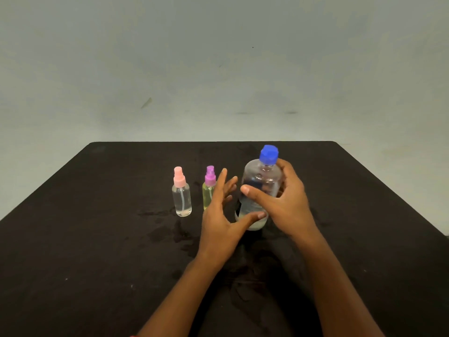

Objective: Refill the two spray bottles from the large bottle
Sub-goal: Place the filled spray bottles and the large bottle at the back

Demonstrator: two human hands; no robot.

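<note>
A large clear bottle (261, 183) with a blue cap stands on the black table, its cap on. My right hand (284, 203) grips its body from the right, thumb across the front. My left hand (221, 215) is beside it on the left, fingers spread and straight, the thumb touching the bottle near its base. Left of my hands stand two small spray bottles: a clear one with a pink sprayer (181, 193) and a yellowish one with a purple sprayer (209, 186), partly hidden behind my left fingers.
The black table (85, 251) has damp patches near the spray bottles and in front of my arms. Its far edge meets a plain pale wall (218, 69). Both table sides slope away left and right.
</note>
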